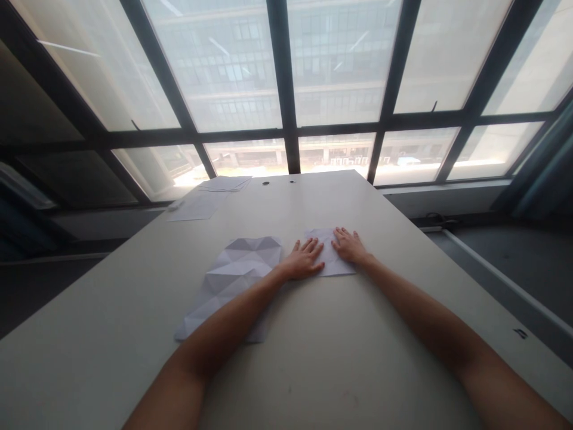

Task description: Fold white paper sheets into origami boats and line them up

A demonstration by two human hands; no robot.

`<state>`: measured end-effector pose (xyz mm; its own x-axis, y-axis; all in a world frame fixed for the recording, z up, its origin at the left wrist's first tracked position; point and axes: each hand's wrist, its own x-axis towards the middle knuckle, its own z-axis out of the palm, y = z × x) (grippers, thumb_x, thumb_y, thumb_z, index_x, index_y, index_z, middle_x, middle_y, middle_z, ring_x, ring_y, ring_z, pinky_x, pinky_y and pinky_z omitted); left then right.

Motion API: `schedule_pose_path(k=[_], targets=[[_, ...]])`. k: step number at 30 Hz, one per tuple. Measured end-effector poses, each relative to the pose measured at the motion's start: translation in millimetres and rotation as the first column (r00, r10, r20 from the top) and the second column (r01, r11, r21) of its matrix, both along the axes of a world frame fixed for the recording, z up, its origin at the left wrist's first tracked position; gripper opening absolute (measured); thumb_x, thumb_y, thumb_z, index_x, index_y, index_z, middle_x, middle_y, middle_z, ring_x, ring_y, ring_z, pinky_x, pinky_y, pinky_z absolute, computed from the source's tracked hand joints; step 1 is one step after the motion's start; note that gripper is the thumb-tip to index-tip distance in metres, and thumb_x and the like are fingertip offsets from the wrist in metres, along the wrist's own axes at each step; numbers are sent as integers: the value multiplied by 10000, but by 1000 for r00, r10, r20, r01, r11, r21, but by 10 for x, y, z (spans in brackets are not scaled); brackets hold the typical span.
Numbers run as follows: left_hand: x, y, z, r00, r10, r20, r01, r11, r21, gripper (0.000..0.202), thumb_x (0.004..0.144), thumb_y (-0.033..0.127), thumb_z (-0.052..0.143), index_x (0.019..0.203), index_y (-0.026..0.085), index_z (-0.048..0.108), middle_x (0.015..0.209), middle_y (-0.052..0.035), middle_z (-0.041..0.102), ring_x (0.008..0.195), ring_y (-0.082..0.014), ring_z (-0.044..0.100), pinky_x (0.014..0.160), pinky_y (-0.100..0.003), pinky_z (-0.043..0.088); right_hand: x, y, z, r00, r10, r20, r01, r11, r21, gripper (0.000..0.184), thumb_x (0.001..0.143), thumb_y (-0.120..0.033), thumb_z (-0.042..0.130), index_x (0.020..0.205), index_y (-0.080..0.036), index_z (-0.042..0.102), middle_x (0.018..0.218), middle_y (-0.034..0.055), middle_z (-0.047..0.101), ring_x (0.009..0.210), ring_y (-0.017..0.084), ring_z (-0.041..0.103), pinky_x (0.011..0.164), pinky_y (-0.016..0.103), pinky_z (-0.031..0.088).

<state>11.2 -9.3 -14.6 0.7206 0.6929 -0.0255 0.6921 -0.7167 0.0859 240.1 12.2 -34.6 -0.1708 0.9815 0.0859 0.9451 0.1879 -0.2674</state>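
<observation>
A small folded white paper (332, 260) lies on the pale table (358, 334), a little past the middle. My left hand (305, 260) rests flat on the paper's left edge, fingers stretched out. My right hand (350, 246) lies flat on its upper right part, fingers spread. Both hands press down on the paper and hold nothing. To the left of my left forearm lies a larger white sheet (233, 280), creased all over with triangular folds and partly hidden under that arm.
Several loose white sheets (210, 197) lie at the table's far left corner. Two small dark holes (278, 182) sit near the far edge. A wall of large windows with dark frames (286, 119) rises behind the table. The floor drops away on both sides.
</observation>
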Motion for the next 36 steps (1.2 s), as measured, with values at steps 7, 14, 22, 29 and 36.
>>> schedule_pose_path(k=[7, 14, 22, 29, 36], targets=[[-22, 79, -27, 996, 76, 56, -75, 997, -11, 826, 958, 706, 300, 1588, 177, 229, 1658, -121, 173, 1537, -272, 128, 1225, -508, 90, 222, -17, 31, 964, 264, -41, -266, 962, -58, 749, 954, -584, 435, 1577, -190, 299, 1647, 140, 210, 1530, 287, 141, 1225, 525, 54], [-14, 56, 2, 997, 75, 36, -74, 997, -24, 844, 962, 703, 287, 1591, 147, 208, 1658, -136, 154, 1538, -278, 119, 1221, -515, 98, 564, 13, 201, 916, 371, -156, -401, 874, -273, 1037, 761, -717, 657, 1595, -266, 236, 1670, 102, 113, 1534, 334, 19, 1210, 564, -28], [-3, 49, 0, 996, 84, 44, -83, 996, -16, 822, 960, 705, 281, 1591, 184, 204, 1660, -122, 162, 1537, -271, 128, 1221, -493, 99, 601, -61, 404, 908, 403, -114, -410, 802, -434, 1334, 550, -737, 812, 1605, -269, 143, 1673, 125, -46, 1518, 358, -110, 1187, 591, -73], [-12, 54, 9, 996, 78, 44, -77, 997, -22, 812, 967, 691, 293, 1590, 176, 209, 1659, -131, 160, 1538, -271, 120, 1220, -498, 97, 607, -49, 333, 917, 381, -118, -396, 835, -383, 1300, 524, -646, 874, 1591, -315, 211, 1673, 103, 37, 1524, 373, -34, 1195, 605, -20], [-7, 48, 25, 997, 70, 28, -69, 997, -33, 756, 982, 680, 271, 1589, 231, 234, 1667, -109, 134, 1539, -284, 109, 1214, -534, 91, 633, 93, 66, 932, 282, -227, -299, 953, -46, 807, 818, -586, 693, 1500, -222, 459, 1598, 135, 343, 1517, 296, 197, 1221, 524, 167]])
